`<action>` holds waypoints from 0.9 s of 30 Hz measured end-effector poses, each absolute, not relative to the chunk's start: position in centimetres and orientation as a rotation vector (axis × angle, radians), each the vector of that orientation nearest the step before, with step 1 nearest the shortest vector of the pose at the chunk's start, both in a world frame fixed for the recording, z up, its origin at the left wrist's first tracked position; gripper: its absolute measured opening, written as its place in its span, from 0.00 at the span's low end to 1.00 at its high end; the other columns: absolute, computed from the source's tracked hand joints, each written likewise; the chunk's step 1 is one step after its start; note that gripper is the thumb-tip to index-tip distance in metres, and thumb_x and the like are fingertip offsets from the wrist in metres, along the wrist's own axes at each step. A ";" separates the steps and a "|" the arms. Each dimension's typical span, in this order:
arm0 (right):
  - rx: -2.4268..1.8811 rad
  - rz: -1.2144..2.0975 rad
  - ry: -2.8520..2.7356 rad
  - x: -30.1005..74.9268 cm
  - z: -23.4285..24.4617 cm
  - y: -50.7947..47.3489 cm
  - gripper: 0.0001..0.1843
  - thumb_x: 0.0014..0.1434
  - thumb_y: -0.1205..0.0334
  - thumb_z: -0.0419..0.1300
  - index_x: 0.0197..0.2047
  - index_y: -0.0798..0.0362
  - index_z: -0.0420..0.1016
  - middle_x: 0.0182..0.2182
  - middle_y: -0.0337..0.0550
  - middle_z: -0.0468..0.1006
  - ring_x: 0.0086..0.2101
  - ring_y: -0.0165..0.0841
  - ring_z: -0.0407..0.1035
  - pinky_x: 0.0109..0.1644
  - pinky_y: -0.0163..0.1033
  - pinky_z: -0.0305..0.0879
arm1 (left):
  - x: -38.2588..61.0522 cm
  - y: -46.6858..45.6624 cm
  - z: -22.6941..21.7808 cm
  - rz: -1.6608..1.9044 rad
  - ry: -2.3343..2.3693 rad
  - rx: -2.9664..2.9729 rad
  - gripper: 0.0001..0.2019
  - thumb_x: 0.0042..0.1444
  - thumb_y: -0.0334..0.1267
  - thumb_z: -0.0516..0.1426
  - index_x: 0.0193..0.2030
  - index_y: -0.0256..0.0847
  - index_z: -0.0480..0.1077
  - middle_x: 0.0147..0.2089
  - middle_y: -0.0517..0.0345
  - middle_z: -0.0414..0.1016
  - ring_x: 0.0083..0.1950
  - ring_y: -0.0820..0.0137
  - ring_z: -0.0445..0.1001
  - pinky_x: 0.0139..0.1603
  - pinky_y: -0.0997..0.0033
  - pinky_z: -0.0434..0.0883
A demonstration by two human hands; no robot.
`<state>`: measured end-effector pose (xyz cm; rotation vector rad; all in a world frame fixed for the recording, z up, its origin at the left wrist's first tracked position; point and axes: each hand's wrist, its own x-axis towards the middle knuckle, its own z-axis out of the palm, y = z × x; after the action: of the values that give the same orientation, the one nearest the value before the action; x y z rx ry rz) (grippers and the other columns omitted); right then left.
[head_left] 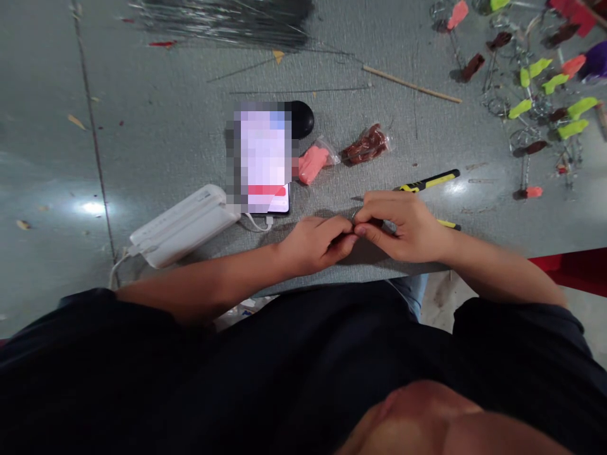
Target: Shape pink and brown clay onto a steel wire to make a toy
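Note:
My left hand (315, 243) and my right hand (403, 224) meet fingertip to fingertip above the table's near edge. Both are closed in a pinch. Between them shows a small silvery curve of wire (354, 215); the fingers hide most of it. Partly covered by my right hand lies a tool with yellow and black handles (434, 181), apparently pliers. Just beyond my hands are a lump of pink clay (313, 164) in a clear wrapper and a brown wrapped lump (368, 145).
A lit phone (263, 158) is cabled near a white power bank (184, 224), with a black rounded object (302, 120) beside it. Farther off lie a bundle of thin wires (227, 22) and a wooden stick (412, 84). Several wire pieces with coloured clay (521, 109) spread at the right.

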<state>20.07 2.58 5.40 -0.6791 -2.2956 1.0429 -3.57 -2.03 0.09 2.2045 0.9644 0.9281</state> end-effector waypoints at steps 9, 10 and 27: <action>-0.615 1.003 -2.290 19.9 4.3 2.8 0.08 0.78 0.65 0.61 0.43 0.52 0.78 0.33 0.36 0.78 0.33 0.27 0.70 0.39 0.35 0.64 | -3.3 -1.4 1.7 1.004 0.892 1.914 0.11 0.68 0.34 0.61 0.32 0.42 0.71 0.23 0.67 0.74 0.21 0.79 0.68 0.24 0.77 0.62; -0.624 0.978 -2.280 20.0 4.2 2.8 0.06 0.78 0.66 0.61 0.45 0.52 0.79 0.34 0.37 0.80 0.34 0.28 0.73 0.40 0.34 0.65 | -3.3 -1.3 1.8 0.984 0.880 1.818 0.11 0.69 0.34 0.60 0.33 0.42 0.71 0.22 0.67 0.74 0.20 0.79 0.68 0.23 0.78 0.62; -0.595 1.066 -2.208 20.3 4.6 3.2 0.07 0.72 0.66 0.64 0.41 0.51 0.83 0.31 0.33 0.72 0.27 0.22 0.62 0.32 0.32 0.60 | -3.1 -0.6 2.4 0.675 0.603 1.092 0.24 0.69 0.59 0.69 0.36 0.42 0.71 0.18 0.66 0.72 0.15 0.79 0.61 0.19 0.78 0.58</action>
<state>20.30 3.17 4.59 -0.5952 -2.2081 1.0665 -3.13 -0.64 2.39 1.0919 0.6026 0.6750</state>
